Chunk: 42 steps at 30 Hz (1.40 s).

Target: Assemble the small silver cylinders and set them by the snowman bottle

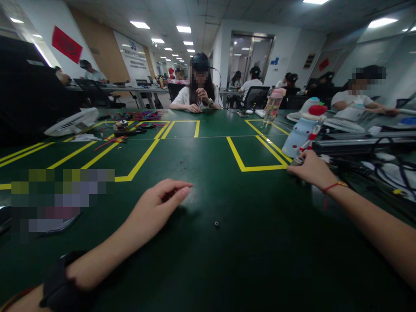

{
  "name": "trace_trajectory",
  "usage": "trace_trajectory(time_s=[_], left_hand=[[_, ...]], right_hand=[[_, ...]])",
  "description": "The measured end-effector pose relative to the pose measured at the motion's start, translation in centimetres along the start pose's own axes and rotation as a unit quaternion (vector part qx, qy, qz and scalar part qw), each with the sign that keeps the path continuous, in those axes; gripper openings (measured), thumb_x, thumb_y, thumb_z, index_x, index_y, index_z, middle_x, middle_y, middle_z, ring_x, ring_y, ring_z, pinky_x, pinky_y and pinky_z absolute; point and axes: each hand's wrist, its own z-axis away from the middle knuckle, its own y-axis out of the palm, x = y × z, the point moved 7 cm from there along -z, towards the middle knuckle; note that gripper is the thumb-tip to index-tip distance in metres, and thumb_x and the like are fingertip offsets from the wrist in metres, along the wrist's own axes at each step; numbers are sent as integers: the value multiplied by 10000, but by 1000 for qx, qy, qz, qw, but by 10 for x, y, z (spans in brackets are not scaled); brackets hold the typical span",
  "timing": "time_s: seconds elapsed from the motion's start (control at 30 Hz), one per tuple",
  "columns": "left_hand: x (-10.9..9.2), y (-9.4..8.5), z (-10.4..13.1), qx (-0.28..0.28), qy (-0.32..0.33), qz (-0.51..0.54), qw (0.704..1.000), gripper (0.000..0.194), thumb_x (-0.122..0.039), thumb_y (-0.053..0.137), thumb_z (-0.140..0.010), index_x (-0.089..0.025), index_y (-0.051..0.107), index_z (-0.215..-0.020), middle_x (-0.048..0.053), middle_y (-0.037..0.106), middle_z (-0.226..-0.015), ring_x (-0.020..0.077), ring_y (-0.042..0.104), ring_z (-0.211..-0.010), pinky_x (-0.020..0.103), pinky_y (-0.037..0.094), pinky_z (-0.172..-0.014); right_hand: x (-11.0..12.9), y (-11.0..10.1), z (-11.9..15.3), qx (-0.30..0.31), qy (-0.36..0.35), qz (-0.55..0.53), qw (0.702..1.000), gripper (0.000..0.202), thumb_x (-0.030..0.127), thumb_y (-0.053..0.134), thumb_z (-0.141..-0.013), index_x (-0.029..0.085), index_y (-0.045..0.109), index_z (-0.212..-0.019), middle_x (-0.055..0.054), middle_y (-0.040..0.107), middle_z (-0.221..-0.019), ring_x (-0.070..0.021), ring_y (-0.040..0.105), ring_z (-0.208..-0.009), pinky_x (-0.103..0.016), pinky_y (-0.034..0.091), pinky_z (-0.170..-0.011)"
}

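Gripping one small grey object (pixel 297 161), the right hand (pixel 310 168) has closed fingers; the left hand (pixel 155 207), slightly open ones.

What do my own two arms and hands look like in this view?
The left hand is bare, with a wide black band on the wrist. The right hand is bare too, with a thin red cord bracelet that has a small gold-coloured piece and a dangling end. No sleeves show.

The small dark cylindrical part (pixel 216 224) lies on the table (pixel 253 260), well in from the far edge; its lighter centre faces upward. The small grey metallic item (pixel 297 161) sits toward the table's right edge, partly covered; its full shape is indiscernible.
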Motion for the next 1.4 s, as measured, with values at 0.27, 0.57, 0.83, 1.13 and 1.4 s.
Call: trace_trajectory(time_s=[0.27,0.57,0.83,1.13,1.4], left_hand=[[47,-22,-2,-49,-110,18,993,438,-590,515,-839,-245,683,-1050,11,667,-824,186,578,-694,266,412,-576],[35,-18,-2,-42,-91,-11,995,414,-561,516,-837,-237,688,-1027,29,695,-886,208,604,-723,297,449,-635],[29,-19,0,-39,-83,-30,995,428,-572,503,-832,-233,697,-1008,35,694,-801,212,603,-666,289,442,-567],[32,-19,-1,-43,-82,-33,995,417,-576,521,-826,-244,703,-1001,36,705,-857,215,621,-707,301,459,-618],[34,-17,-2,-38,-85,-37,995,415,-579,520,-824,-251,707,-996,28,705,-848,208,622,-705,293,450,-618]], right_hand=[[143,-21,107,-22,-335,-156,929,399,431,504,-875,176,565,-1176,-113,577,-1139,-208,529,-1037,-384,425,-909],[203,4,181,179,-438,-255,843,186,279,511,-903,198,677,-919,-28,643,-940,-111,557,-896,-260,445,-810],[49,-60,21,-67,-156,-7,986,284,405,561,-828,171,712,-883,-87,679,-933,-197,574,-829,-308,379,-738],[1,-44,-8,-10,-94,-5,995,321,430,562,-811,169,728,-894,-78,692,-905,-184,587,-818,-279,355,-707],[10,-41,-3,6,-97,-23,995,294,443,601,-772,184,723,-836,-61,688,-868,-164,581,-766,-270,353,-698]])
